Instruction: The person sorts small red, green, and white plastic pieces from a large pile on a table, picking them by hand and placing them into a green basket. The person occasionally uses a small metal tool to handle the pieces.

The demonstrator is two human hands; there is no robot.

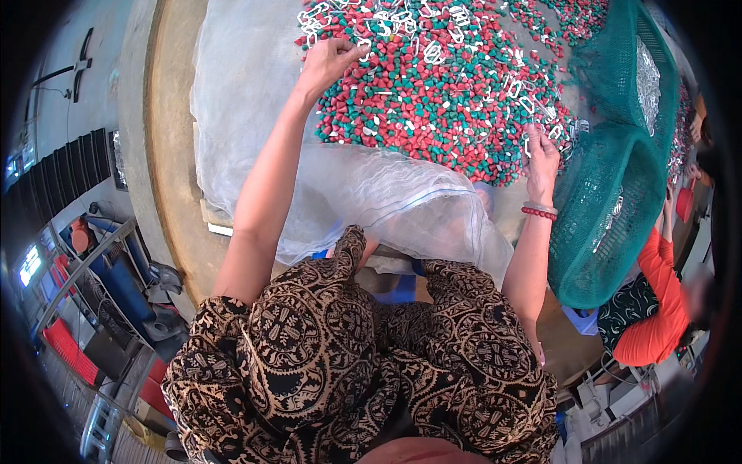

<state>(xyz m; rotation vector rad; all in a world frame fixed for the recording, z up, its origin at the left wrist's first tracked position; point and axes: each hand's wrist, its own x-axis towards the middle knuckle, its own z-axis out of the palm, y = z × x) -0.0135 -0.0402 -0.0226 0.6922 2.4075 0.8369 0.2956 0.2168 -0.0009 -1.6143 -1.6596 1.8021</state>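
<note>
My left hand [331, 65] reaches to the far edge of a wide spread of small red and green cone-like pieces [417, 116]. Its thumb and fingers are pinched on a white plastic loop-shaped clip [363, 45]. At the right side of the spread my right hand [542, 158] is closed, with another white loop-shaped clip [528, 145] at its fingertips. More white clips lie on top of the pieces, with a cluster [313, 21] beyond my left hand and a loose group [525, 103] beyond my right.
Sheer white netting [371, 185] covers the near edge and left side of the work surface. Two green mesh baskets [603, 224] [630, 69] stand at the right, with pale items inside. Beyond them sits a person in an orange top [653, 321]. Shelving [100, 271] stands at far left.
</note>
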